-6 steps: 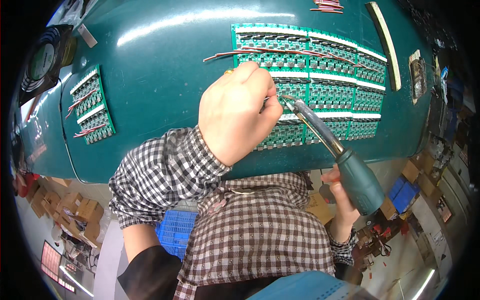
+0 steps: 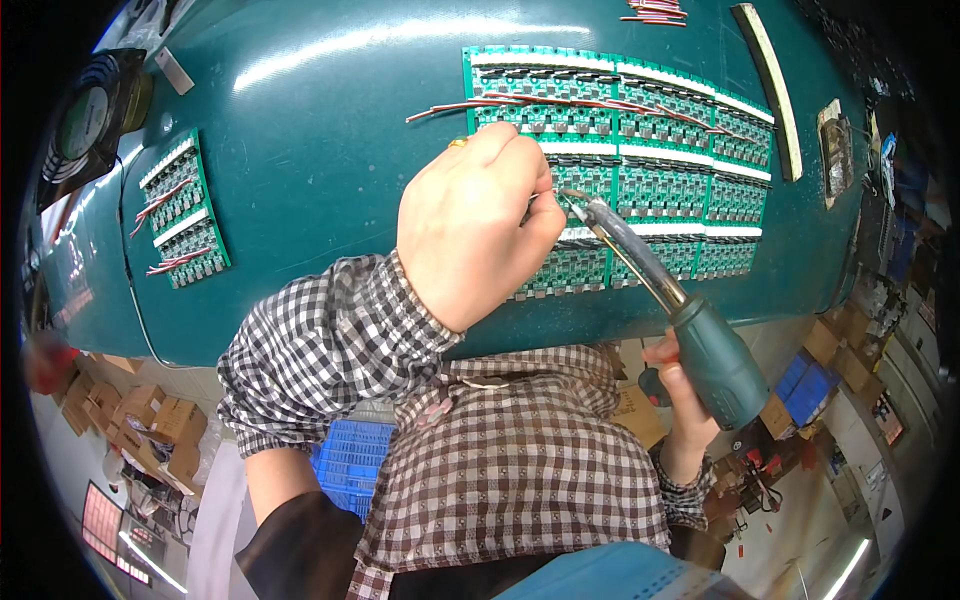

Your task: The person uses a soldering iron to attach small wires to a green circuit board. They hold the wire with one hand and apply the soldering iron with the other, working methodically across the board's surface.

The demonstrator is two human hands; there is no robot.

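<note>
My left hand (image 2: 478, 225) is closed in a pinch over the green circuit boards (image 2: 660, 190), which lie in a block of rows. A thin wire shows at its fingertips, mostly hidden by the fingers. From the right, the tip of a soldering iron (image 2: 722, 365) reaches the boards just beside that pinch. My right hand (image 2: 688, 400) is wrapped round the iron's green handle, which partly covers it. Red and white wires (image 2: 560, 101) lie across the upper row of boards, above my left hand.
A smaller board panel (image 2: 185, 212) with wires lies at the left, near a black fan (image 2: 90, 120). More cut wires (image 2: 655, 12) are at the far edge. A pale strip (image 2: 768, 90) and a small metal-like block (image 2: 834, 150) lie on the right.
</note>
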